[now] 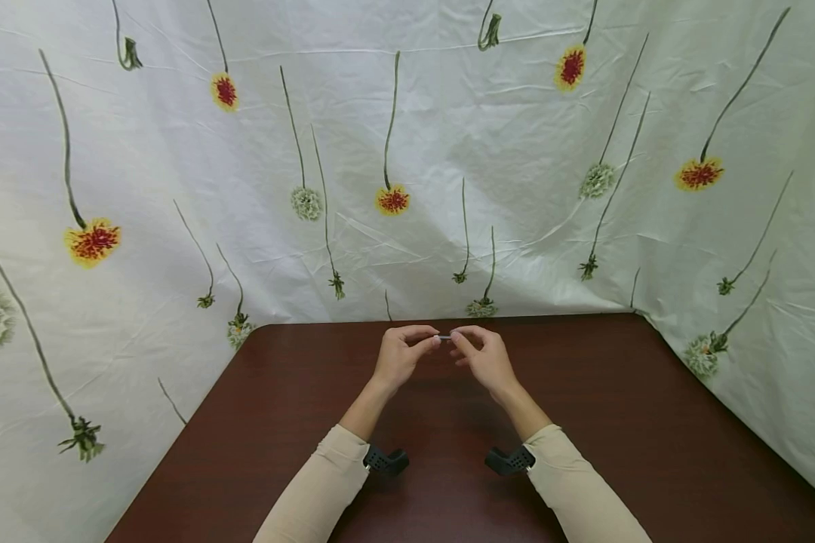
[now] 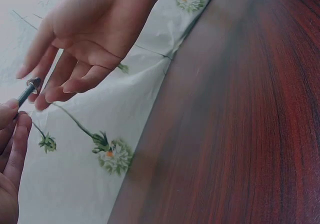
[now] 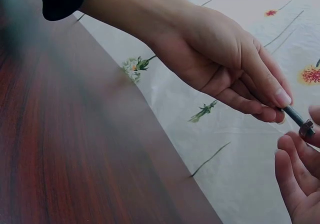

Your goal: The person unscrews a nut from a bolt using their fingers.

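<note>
Sleeves (image 1: 312, 483) lie nearest our head view; beyond, a bolt (image 1: 444, 337) spans between left hand (image 1: 397, 360) and right hand (image 1: 490, 366). Left wrist: the left pinches its shank (image 2: 23, 96); whether the right grips, we cannot tell. Right wrist: we judge it light, rigid, best held mid-shank.

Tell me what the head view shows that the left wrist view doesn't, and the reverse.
Head view only: the pale sleeves, black wrist devices and red-and-yellow flowers.

Left wrist view only: the thread of the bolt and the palm of the right hand.

Shared: the bolt, right hand, left hand, brown table and white cloth.
</note>
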A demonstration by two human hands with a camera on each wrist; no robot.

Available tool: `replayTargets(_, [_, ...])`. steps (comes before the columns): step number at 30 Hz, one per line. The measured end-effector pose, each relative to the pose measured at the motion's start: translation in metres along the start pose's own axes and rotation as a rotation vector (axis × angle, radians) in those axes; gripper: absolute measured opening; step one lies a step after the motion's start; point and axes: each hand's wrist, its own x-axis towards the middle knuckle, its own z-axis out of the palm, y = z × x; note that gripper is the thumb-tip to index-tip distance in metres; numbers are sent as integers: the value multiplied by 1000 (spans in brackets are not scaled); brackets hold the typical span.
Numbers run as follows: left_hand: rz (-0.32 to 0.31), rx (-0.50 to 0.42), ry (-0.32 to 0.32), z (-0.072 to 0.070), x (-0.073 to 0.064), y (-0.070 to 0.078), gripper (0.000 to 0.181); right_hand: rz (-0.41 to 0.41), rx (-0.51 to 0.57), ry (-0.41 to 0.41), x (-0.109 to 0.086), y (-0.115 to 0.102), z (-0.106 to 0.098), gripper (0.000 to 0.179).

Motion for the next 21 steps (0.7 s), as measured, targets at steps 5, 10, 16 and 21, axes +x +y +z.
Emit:
replayTargets(5, [-18, -16, -6, 0, 0, -2, 12, -37, -8, -7, 2, 2, -1, 20])
replayTargets(10, [-28, -25, -13, -1, 0, 0, 12, -18, 46, -25, 2, 0, -1, 25])
replayTargets(16, [-40, -21, -16, -1, 5, -22, 13, -6, 25, 12, 1, -5, -1, 21])
replayTargets(21, [-37, -35, 2, -1, 6, -32, 15, -38, 15, 8, 1, -2, -2, 30])
